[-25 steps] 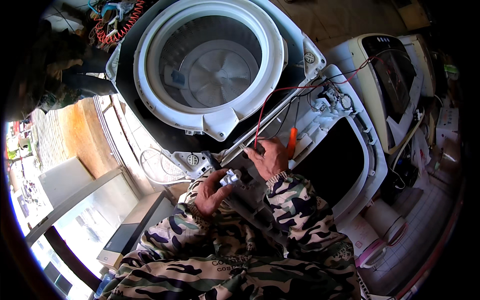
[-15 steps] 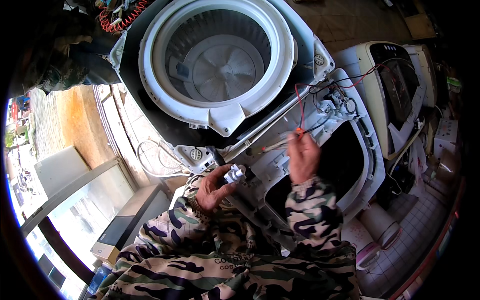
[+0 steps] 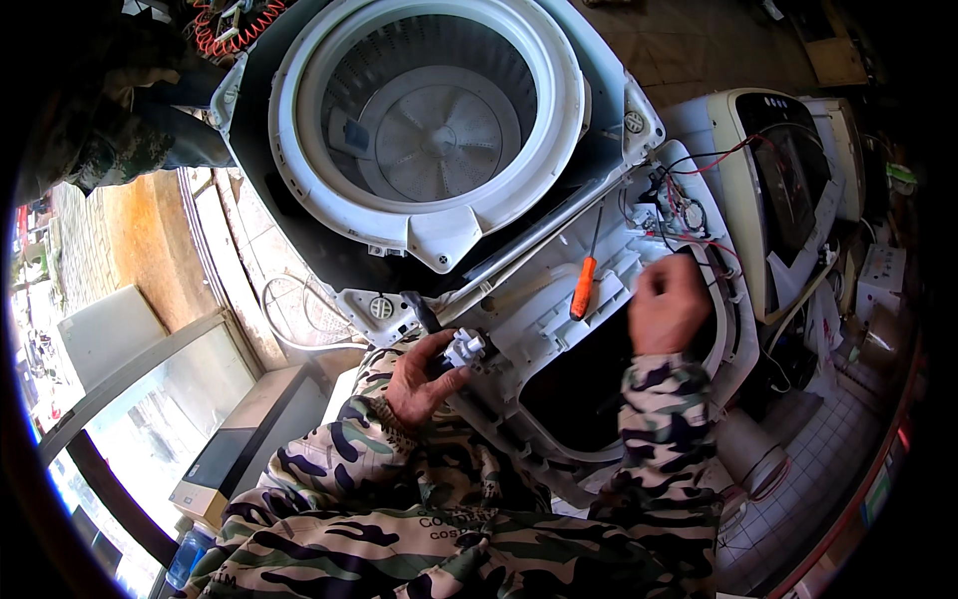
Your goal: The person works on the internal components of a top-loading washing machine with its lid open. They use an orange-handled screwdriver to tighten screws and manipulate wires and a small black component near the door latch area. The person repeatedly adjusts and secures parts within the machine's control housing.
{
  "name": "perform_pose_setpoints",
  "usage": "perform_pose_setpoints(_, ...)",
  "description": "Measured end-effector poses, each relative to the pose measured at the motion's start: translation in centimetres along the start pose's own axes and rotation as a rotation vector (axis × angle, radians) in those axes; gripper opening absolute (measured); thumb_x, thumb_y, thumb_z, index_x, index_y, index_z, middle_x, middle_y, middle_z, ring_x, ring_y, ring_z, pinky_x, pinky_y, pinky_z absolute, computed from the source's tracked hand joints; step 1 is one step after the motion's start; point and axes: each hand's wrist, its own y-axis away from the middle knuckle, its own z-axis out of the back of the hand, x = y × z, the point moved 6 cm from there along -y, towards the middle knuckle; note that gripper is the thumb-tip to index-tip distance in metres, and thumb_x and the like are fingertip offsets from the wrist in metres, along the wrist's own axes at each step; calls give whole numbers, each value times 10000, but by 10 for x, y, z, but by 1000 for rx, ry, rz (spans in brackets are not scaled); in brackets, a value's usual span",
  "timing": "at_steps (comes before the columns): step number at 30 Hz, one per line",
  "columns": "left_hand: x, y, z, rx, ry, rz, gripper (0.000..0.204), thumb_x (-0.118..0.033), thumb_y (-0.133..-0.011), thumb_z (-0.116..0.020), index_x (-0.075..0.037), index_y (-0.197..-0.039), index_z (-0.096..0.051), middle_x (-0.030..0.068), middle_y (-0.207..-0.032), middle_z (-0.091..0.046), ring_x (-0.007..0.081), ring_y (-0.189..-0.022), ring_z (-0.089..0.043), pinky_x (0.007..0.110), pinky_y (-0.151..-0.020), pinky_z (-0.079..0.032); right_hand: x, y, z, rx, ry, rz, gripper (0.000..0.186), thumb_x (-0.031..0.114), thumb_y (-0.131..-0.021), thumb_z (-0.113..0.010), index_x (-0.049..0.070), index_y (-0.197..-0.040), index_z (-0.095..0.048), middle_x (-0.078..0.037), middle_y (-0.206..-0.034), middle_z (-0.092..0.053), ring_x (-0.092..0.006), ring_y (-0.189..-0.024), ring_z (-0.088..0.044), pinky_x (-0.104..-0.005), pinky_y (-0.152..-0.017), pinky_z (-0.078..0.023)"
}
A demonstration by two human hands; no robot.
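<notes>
My left hand (image 3: 423, 383) is closed around a small white plastic water valve (image 3: 465, 349), its round spout turned up between thumb and fingers. My right hand (image 3: 669, 301) hovers, curled, over the dark opening (image 3: 584, 394) of a white washing machine top cover (image 3: 733, 364). Whatever its fingers hold, if anything, is hidden. Left of that hand, a screwdriver with an orange handle (image 3: 584, 290) lies on the cover, shaft pointing away. Red and black wires (image 3: 711, 242) run near the exposed parts at the cover's far right corner.
Beyond the cover stands an opened washing machine with its tub (image 3: 439, 140) exposed. At right is another beige appliance (image 3: 783, 190) with a dark panel. A pale hose (image 3: 299, 344) loops on the floor at left, near a glass-fronted cabinet (image 3: 180, 399). A coiled red cord (image 3: 230, 35) lies far left.
My right hand has moved right and slightly nearer, uncovering the orange screwdriver. The red and black wires have shifted right with it. My left hand keeps its grip on the valve.
</notes>
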Motion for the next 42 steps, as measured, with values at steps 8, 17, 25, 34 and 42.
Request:
perform_pose_setpoints(8, 0, 1, -1, -13, 58, 6, 560, -170, -910, -761, 32, -1374, -520, 83, -1231, -645, 159, -1137, -587, 326, -1010, -465, 72, 86, -128, 515, 359, 746, 143, 125, -833, -634, 50, -931, -706, -115, -991, -653, -310, -1109, -567, -482, -1095, -390)
perform_pose_setpoints(17, 20, -12, -6, -189, -395, -28, 684, -303, -828, -829, 72, -1325, -546, 245, -1157, -692, 316, -1088, -684, 382, -950, -528, 62, 75, -121, 661, 84, 661, 63, 117, -836, -616, 59, -816, -630, -129, -922, -587, -318, -1039, -569, -462, -1043, -419)
perform_pose_setpoints(25, 6, -24, -20, -237, -566, -28, 601, -283, -872, -802, 83, -1293, -576, 195, -1004, -732, 209, -913, -703, 347, -822, -557, 56, 75, -127, 739, 74, 746, 67, 92, -820, -616, 43, -865, -617, -151, -938, -627, -318, -1005, -592, -438, -994, -453)
perform_pose_setpoints(34, 10, -33, -25, -213, -521, -28, 614, -296, -864, -813, 80, -1291, -583, 191, -1022, -736, 209, -922, -710, 345, -830, -562, 59, 75, -141, 838, 111, 698, 139, 145, -842, -623, 79, -824, -744, -115, -879, -711, -282, -992, -651, -421, -982, -447)
perform_pose_setpoints(42, 14, -35, -24, -215, -540, -20, 622, -309, -867, -812, 80, -1293, -579, 185, -1020, -736, 208, -926, -713, 348, -831, -567, 57, 72, -139, 896, 27, 708, 82, 109, -785, -636, 87, -789, -715, -128, -844, -685, -320, -967, -642, -457, -1013, -444)
